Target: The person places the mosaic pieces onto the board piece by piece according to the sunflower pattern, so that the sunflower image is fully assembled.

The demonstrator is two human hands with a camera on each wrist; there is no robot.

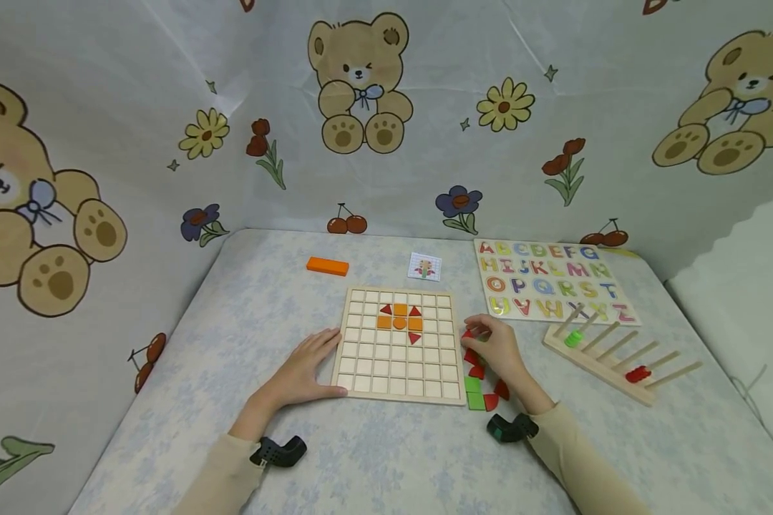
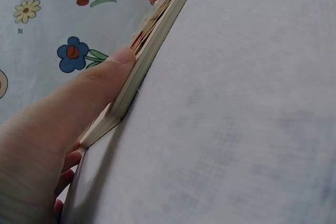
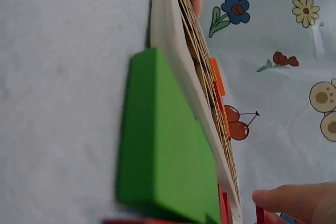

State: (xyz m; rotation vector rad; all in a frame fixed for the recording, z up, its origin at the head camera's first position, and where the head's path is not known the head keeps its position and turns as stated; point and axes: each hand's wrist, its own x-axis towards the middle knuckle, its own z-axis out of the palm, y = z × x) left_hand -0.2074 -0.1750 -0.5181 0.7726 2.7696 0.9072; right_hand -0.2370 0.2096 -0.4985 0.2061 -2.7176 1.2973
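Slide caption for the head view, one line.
The left hand rests against a gridded board while the right hand pinches a red piece beside it.

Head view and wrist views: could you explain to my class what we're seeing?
No machine here: a person works bare-handed. The wide picture comes from the head, the close-ups from cameras worn on each wrist. On the table, the left hand rests against a wooden grid board holding orange and red shapes. The right hand seems to pinch a red piece near loose red and green pieces. Around them are an orange block, a picture card, an alphabet board and a peg stand.
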